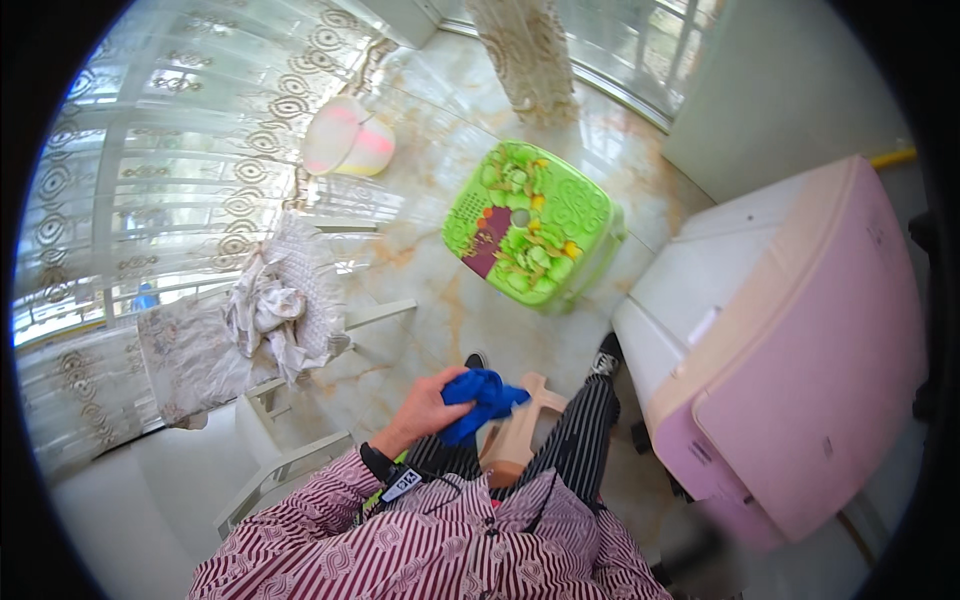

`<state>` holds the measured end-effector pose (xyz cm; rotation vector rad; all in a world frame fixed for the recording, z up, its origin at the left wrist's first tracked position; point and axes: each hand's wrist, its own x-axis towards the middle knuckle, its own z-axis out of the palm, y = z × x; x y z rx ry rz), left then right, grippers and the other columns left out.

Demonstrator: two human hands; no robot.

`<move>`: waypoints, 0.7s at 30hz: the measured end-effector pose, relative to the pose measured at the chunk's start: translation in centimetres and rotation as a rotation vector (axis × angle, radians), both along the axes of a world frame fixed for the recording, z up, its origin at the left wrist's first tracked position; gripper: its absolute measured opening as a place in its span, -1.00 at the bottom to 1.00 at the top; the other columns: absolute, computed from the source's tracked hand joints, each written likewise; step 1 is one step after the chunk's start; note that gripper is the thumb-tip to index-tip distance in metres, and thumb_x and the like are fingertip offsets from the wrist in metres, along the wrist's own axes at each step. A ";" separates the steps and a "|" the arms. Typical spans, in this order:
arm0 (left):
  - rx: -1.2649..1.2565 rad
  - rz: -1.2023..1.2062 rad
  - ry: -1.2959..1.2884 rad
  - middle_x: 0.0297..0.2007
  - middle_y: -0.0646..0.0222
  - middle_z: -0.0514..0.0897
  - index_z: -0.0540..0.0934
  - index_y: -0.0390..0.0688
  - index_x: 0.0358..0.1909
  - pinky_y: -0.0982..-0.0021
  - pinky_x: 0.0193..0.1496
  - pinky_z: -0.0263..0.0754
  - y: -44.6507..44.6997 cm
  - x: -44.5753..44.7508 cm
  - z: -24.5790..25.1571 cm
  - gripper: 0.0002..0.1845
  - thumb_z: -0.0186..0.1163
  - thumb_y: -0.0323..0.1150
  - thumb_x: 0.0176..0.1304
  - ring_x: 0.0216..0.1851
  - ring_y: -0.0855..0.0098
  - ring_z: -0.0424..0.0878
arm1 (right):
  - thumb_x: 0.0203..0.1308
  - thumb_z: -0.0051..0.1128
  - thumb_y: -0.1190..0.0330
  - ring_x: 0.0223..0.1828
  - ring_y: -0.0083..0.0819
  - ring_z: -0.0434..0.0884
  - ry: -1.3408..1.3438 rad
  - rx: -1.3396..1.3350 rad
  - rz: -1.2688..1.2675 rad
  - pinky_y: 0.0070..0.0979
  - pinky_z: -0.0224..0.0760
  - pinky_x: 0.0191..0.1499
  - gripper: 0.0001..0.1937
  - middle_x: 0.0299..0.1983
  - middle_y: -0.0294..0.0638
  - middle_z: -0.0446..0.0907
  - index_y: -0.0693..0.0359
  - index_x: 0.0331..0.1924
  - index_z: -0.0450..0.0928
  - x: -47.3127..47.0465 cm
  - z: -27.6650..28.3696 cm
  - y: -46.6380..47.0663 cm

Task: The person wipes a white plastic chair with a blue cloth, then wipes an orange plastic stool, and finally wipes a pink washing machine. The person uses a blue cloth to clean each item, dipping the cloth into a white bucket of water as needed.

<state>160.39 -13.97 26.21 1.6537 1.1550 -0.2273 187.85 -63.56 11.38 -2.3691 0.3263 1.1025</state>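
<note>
My left hand (433, 405) is closed around a crumpled blue cloth (474, 397), held above my lap with one end hanging toward the right. A black band (377, 461) circles that wrist, and a small white tag hangs beside it. Below the cloth, between my striped trouser legs (574, 427), a beige plastic piece of furniture (517, 435) shows in part. My right hand is out of view; only the patterned sleeve (622, 559) appears low on that side, near a dark blur.
Ahead stands a green plastic stool (585, 206) with a printed top. A pink and white appliance-like cabinet (810, 360) rises close on my right. At left, crumpled pale cloths (274, 315) lie on a white-framed rack or chair. A translucent bucket (330, 139) sits by the sheer curtain (180, 142).
</note>
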 end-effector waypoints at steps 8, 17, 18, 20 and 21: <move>0.095 -0.010 0.018 -0.27 0.06 0.68 0.51 -0.20 0.03 0.35 -0.13 0.55 2.2 -1.9 -5.8 -0.50 0.36 -0.31 -0.01 -0.24 0.25 0.70 | 0.21 0.13 0.13 0.19 -0.04 0.36 -0.040 0.023 0.028 -0.28 0.23 0.22 -0.36 0.08 0.22 0.42 0.47 0.18 0.23 3.0 -4.2 6.0; 0.087 0.045 -0.059 -0.28 0.09 0.69 0.52 -0.19 0.02 0.37 -0.11 0.55 0.7 -0.5 -10.3 -0.50 0.38 -0.33 -0.02 -0.24 0.30 0.70 | 0.20 0.14 0.16 0.12 -0.06 0.42 0.181 0.119 0.205 -0.27 0.29 0.16 -0.42 0.02 0.18 0.47 0.45 0.14 0.28 -6.1 -8.2 10.3; 0.081 0.058 -0.082 -0.27 0.10 0.69 0.53 -0.19 0.02 0.38 -0.10 0.55 0.5 0.0 -10.8 -0.50 0.38 -0.34 -0.02 -0.24 0.32 0.70 | 0.20 0.15 0.17 0.11 -0.06 0.43 0.226 0.125 0.223 -0.27 0.30 0.15 -0.43 0.02 0.18 0.48 0.45 0.13 0.29 -7.8 -8.8 10.8; 0.017 0.078 -0.104 -0.26 0.12 0.70 0.53 -0.21 0.02 0.39 -0.08 0.55 0.0 0.8 -11.8 -0.51 0.37 -0.36 -0.01 -0.23 0.34 0.70 | 0.20 0.15 0.17 0.10 -0.07 0.45 0.304 0.135 0.244 -0.27 0.31 0.14 -0.44 0.00 0.17 0.49 0.44 0.12 0.30 -10.4 -9.4 10.8; -0.010 0.081 -0.113 -0.26 0.12 0.70 0.53 -0.21 0.02 0.40 -0.07 0.55 -0.2 1.2 -12.3 -0.51 0.37 -0.37 -0.01 -0.23 0.36 0.69 | 0.20 0.15 0.18 0.09 -0.07 0.45 0.337 0.135 0.252 -0.27 0.32 0.14 -0.45 0.00 0.16 0.49 0.44 0.12 0.31 -11.3 -9.4 10.8</move>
